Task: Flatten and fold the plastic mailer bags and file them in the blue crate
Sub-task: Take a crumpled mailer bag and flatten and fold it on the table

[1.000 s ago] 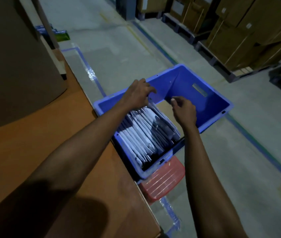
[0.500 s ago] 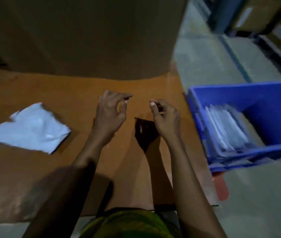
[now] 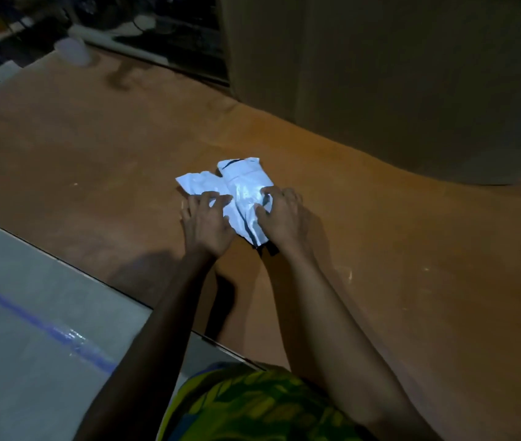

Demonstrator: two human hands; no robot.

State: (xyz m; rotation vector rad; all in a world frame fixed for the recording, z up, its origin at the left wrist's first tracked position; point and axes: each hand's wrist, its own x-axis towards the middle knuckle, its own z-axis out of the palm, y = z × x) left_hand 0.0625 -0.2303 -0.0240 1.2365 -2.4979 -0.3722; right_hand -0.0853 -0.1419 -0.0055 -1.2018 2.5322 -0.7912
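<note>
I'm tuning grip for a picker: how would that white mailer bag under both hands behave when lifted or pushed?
Probably floppy: the mailer bag lies crumpled in creases, so it should sag from one grip. Likely light, since it looks like thin film, and a push may bunch it. Its glossy sheen suggests it could slide on the table.

Brown table [image 3: 93, 160], large cardboard box [image 3: 396, 74], grey floor [image 3: 14, 361], blue tape line [image 3: 46, 327].
</note>
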